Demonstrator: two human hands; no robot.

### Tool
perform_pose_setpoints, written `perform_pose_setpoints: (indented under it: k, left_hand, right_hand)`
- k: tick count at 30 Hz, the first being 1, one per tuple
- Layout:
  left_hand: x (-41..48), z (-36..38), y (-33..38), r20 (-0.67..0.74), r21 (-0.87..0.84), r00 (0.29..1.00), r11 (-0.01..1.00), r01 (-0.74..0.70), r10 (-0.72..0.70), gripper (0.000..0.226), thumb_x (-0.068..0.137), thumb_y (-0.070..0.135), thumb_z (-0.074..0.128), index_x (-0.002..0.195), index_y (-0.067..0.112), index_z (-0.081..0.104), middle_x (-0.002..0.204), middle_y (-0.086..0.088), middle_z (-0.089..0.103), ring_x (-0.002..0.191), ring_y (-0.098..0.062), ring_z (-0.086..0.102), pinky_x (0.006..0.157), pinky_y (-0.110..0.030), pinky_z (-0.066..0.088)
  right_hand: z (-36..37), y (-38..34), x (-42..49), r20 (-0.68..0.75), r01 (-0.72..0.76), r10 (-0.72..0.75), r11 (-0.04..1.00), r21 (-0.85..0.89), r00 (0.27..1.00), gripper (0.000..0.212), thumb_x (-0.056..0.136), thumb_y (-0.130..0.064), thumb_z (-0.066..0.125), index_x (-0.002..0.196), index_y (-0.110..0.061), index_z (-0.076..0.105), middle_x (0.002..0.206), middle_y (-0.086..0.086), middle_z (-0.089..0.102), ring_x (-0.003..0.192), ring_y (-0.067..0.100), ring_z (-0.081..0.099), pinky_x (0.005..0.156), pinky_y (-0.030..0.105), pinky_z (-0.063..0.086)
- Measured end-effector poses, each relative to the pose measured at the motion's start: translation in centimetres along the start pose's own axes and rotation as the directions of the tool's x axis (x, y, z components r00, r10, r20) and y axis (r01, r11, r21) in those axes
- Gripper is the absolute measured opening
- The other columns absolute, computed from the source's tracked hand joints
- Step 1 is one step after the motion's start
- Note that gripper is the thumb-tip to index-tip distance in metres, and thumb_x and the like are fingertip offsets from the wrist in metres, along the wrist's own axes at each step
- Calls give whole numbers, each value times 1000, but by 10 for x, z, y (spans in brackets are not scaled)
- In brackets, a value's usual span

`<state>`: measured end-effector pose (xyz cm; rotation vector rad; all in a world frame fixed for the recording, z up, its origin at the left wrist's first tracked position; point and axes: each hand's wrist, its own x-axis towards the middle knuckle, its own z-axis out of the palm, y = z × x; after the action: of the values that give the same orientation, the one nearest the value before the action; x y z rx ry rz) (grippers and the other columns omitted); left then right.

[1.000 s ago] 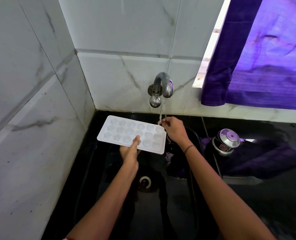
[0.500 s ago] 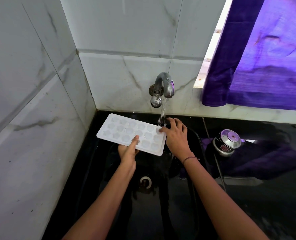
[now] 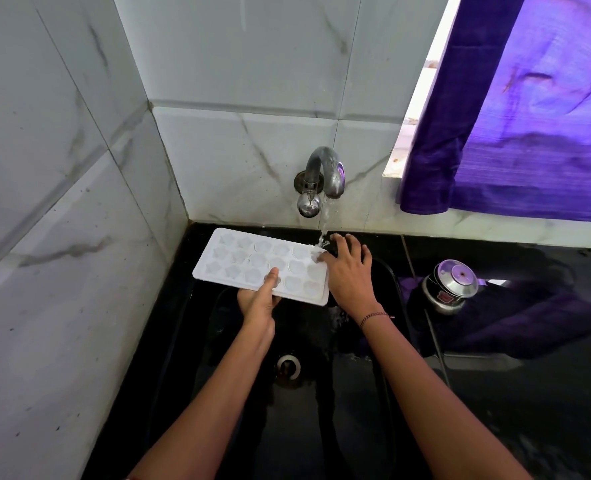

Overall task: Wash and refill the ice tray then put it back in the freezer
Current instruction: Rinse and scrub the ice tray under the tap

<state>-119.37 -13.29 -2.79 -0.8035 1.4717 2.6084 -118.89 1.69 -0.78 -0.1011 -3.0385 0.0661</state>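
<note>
A person is standing at a black sink [image 3: 321, 427] set in the corner of a white tiled wall, seen from above through a head-worn camera. A white ice tray [image 3: 249, 261] is being held level above the basin, its hollows facing up, with its right end sitting under the tap [image 3: 325, 171]. Water [image 3: 323, 225] is running from the spout and landing on that right end.

The left hand [image 3: 257, 304] is gripping the tray's near edge, thumb pressing on top and fingers tucked beneath. The right hand [image 3: 351, 271] is lying open and palm down at the tray's right end, fingers spread, with the thumb touching the wet corner hollow where the stream is hitting.

This looks like the washing step, or possibly the start of refilling (the hollows are too pale to tell how much water they are holding). The next move is probably calling for rubbing across the remaining hollows, or sliding the tray rightward so the stream reaches the dry left end, while keeping it level.

A drain [image 3: 288, 367] is showing below the arms. On the dark surface [image 3: 529, 427] to the right a metal pot [image 3: 449, 285] is standing, well apart from the tray, and a purple curtain [image 3: 529, 116] is hanging above it.
</note>
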Motion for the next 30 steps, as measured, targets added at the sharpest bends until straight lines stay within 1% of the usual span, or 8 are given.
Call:
perform_pose_setpoints:
  k: [3,7,10,14,17,22,26,30]
  left_hand:
    - [0,4,-3,-8,10,1000,1000,5,-5,34,78,3,72,108,14,61,93,3,68,79,-10,67,62,-24,58]
    - [5,8,-3,-70,2,997,1000,15,-15,31,78,5,73,105,14,62,90,3,68,80,-10,66,68,-29,57]
    - [10,16,-3,-97,-14,995,1000,21,-23,34,77,6,74,109,7,62,84,3,67,75,-9,65,73,-33,57]
    - [12,26,-3,-105,-42,994,999,21,-25,39,76,6,75,113,4,62,97,-5,69,76,-11,66,78,-36,56]
    - [13,28,-2,-98,-73,995,997,10,-17,35,77,5,74,110,5,62,100,-7,69,79,-13,66,81,-37,56]
    - [12,26,-2,-91,-72,996,997,9,-16,39,77,4,74,114,5,61,102,-5,68,84,-15,67,84,-40,56]
    - [11,24,0,-100,-68,995,998,-2,-5,32,77,2,73,106,10,62,96,-2,68,79,-12,66,81,-37,55]
    - [10,25,-1,-72,-53,997,999,10,-14,33,78,3,73,108,11,61,88,3,67,78,-10,66,74,-33,58]
  right_hand:
    - [-2,-5,0,15,7,-7,999,42,1000,41,92,-11,50,129,-28,50,154,8,19,144,31,5,115,51,9]
    - [1,-4,-6,-83,20,-10,993,120,997,37,86,-6,55,119,-24,57,149,11,29,142,32,14,114,50,15]
    - [5,-3,-9,-117,0,16,991,134,993,26,96,-29,46,117,-23,61,149,9,32,141,31,18,113,51,16]
    - [2,-6,-3,-4,-20,21,987,157,1000,68,87,-68,17,129,-28,53,154,3,20,144,28,8,114,53,9]
    - [-1,-4,1,-5,28,-27,992,122,1000,91,70,-78,3,130,-29,50,154,4,20,145,27,5,114,54,6]
    - [3,-4,5,9,93,-94,993,67,996,107,61,-90,5,132,-23,48,154,6,21,145,31,6,113,57,6]
    - [5,1,3,-19,124,-123,990,71,992,97,65,-85,14,127,-21,54,150,11,30,144,33,14,113,56,11]
    - [5,3,2,40,117,-120,992,56,992,97,67,-85,18,137,-24,43,156,6,16,145,31,1,114,55,5]
